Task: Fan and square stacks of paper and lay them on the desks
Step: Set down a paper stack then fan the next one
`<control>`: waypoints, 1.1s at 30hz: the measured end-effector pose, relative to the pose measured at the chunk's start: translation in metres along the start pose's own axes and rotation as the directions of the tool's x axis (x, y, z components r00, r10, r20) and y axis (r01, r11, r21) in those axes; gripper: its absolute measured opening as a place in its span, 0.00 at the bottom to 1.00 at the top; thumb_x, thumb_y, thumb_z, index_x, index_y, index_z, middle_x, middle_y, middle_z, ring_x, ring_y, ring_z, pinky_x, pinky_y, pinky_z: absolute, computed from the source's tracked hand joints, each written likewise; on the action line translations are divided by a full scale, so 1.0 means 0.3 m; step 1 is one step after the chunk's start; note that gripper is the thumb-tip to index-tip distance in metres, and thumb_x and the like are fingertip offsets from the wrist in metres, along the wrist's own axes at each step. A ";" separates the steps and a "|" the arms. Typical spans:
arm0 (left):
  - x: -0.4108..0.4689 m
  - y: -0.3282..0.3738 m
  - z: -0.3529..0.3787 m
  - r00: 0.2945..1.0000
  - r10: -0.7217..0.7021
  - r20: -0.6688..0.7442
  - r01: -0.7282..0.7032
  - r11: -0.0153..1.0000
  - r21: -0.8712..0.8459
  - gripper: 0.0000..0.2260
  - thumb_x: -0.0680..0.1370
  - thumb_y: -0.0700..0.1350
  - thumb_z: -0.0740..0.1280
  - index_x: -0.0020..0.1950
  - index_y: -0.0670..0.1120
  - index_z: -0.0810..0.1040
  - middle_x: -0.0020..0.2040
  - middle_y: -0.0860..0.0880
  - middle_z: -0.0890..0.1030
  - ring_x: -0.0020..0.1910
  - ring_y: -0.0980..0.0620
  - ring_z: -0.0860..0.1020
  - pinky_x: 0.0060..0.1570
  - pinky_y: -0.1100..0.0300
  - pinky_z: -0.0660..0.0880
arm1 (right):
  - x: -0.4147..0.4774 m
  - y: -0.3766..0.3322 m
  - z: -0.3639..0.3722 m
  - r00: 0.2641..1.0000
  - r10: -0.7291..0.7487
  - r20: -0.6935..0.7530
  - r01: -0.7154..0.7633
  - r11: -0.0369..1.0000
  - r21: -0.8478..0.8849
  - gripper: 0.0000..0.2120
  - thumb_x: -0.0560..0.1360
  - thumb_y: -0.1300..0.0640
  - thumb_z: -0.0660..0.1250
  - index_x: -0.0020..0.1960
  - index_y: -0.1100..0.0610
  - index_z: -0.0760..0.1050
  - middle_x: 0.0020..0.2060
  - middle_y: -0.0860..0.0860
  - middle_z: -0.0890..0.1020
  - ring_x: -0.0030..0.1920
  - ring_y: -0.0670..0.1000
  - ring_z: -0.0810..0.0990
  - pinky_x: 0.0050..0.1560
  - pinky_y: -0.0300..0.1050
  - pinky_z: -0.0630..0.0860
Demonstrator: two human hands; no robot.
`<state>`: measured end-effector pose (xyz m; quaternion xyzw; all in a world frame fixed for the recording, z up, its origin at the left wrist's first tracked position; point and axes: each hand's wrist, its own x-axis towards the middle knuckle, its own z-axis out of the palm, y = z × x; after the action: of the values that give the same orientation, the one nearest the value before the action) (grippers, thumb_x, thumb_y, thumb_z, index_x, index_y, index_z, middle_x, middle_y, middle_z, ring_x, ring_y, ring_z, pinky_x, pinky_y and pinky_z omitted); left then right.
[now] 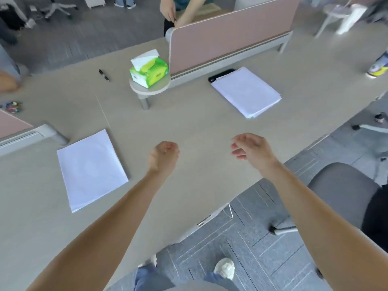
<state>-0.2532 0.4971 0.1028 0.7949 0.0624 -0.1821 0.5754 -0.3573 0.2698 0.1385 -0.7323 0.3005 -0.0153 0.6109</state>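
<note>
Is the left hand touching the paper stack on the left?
Apart. The head view shows bare desk between the left hand and the left paper stack; the hand holds nothing.

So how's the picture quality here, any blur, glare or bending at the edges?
Head view: even, soft light with faint shadows; no glare on the beige desk; wide-angle bending curves the desk edge; far corners smear, while the two white paper stacks stay fairly sharp.
</note>
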 end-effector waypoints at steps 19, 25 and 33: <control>0.058 0.318 0.967 0.923 -0.254 0.289 0.350 0.867 -0.356 0.03 0.78 0.43 0.64 0.48 0.45 0.76 0.40 0.48 0.79 0.35 0.49 0.76 0.40 0.57 0.74 | 0.205 0.104 -0.897 0.973 0.109 -0.202 -0.118 0.992 -0.036 0.07 0.78 0.55 0.67 0.49 0.58 0.81 0.43 0.52 0.85 0.41 0.49 0.84 0.49 0.47 0.81; 0.330 0.424 1.135 0.907 -0.300 0.295 0.403 0.822 -0.403 0.04 0.78 0.42 0.64 0.49 0.43 0.76 0.38 0.47 0.77 0.34 0.48 0.75 0.40 0.56 0.75 | 0.568 -0.014 -1.020 0.993 0.079 -0.086 -0.097 0.968 -0.232 0.07 0.77 0.54 0.66 0.49 0.56 0.81 0.48 0.54 0.85 0.41 0.47 0.85 0.51 0.53 0.81; 0.610 0.457 1.205 0.865 -0.467 0.181 0.499 0.767 -0.404 0.05 0.76 0.45 0.65 0.47 0.44 0.77 0.40 0.47 0.78 0.35 0.47 0.75 0.45 0.54 0.76 | 1.009 -0.146 -1.130 0.991 0.110 0.072 -0.062 0.875 -0.480 0.11 0.77 0.51 0.67 0.58 0.53 0.76 0.51 0.45 0.80 0.50 0.53 0.85 0.56 0.55 0.79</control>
<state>-0.1203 0.0928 0.0609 0.5952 0.2839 -0.3326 0.6742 -0.2229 -0.1661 0.1594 -0.8458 0.2971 0.1218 0.4260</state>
